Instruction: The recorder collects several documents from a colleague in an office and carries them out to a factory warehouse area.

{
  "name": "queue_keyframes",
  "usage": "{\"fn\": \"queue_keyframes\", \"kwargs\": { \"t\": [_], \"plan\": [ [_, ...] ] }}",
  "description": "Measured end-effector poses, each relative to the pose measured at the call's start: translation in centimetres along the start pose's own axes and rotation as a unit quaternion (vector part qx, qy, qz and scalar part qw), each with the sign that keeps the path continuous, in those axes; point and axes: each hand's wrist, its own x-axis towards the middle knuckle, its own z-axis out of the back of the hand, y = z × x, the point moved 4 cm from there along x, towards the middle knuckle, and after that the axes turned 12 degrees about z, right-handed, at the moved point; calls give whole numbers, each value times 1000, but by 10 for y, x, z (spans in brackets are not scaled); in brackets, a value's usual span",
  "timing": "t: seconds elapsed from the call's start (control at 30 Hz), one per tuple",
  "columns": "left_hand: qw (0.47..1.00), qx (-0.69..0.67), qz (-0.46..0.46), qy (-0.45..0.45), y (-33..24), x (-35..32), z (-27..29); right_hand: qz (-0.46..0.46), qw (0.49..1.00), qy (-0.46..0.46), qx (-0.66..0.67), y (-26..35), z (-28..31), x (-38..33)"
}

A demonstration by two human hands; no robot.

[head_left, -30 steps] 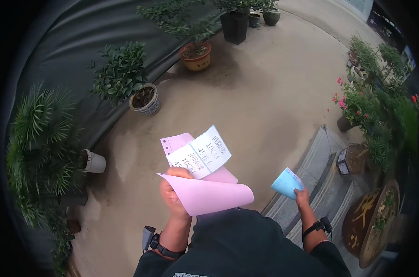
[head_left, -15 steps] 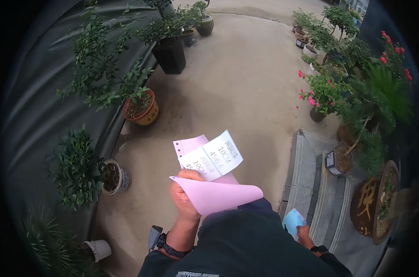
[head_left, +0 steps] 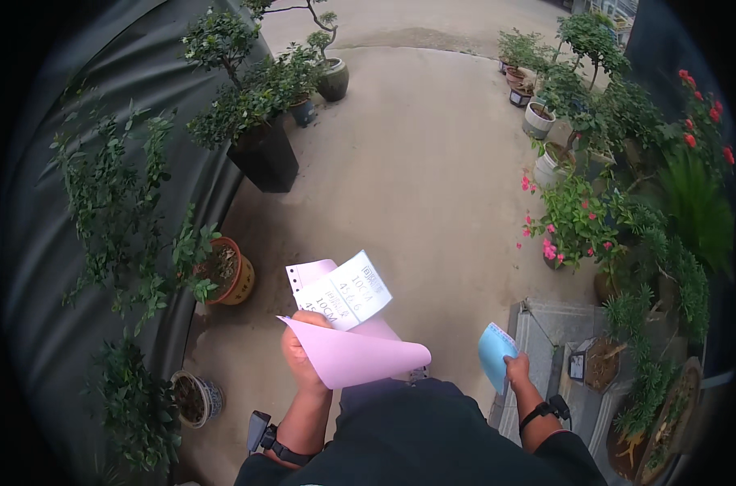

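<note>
My left hand [head_left: 305,348] is closed on a bundle of papers in front of my body. One pink sheet [head_left: 360,356] curls over the hand and hides part of the fingers. Behind it stand out a white printed label sheet [head_left: 347,290] and another pink sheet [head_left: 311,271] with punched holes along its edge. Out to the right, my right hand [head_left: 515,368] grips a folded light blue paper [head_left: 494,353] by its lower right side. Both wrists wear dark straps.
Potted plants line both sides of a concrete path [head_left: 400,162]. At left are a tall black planter [head_left: 264,158], a red-rimmed pot [head_left: 236,275] and a patterned pot [head_left: 196,398] beside dark sheeting. Grey stone steps [head_left: 546,324] and pink flowers [head_left: 550,247] are at right.
I have moved forward along the path, so the plants sit lower in view. My right hand has swung up and forward with the blue paper; the left still holds its papers.
</note>
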Motion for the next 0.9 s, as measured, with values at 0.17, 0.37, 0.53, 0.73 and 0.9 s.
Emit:
{"fn": "queue_keyframes", "kwargs": {
  "t": [0.17,0.37,0.53,0.73,0.9],
  "plan": [
    [997,-46,52,15,37,139,-31,65,997,-16,30,135,-10,155],
    [997,-53,52,10,85,322,-59,-44,997,-52,-45,169,-50,238],
    [992,-92,58,64,105,476,-106,-173,977,-105,-70,143,-72,232],
    [992,-86,58,74,150,650,-170,-205,977,-27,-52,191,-109,340],
    [995,-84,-14,59,189,794,-249,-203,977,-61,21,294,-126,543]
  ]
}}
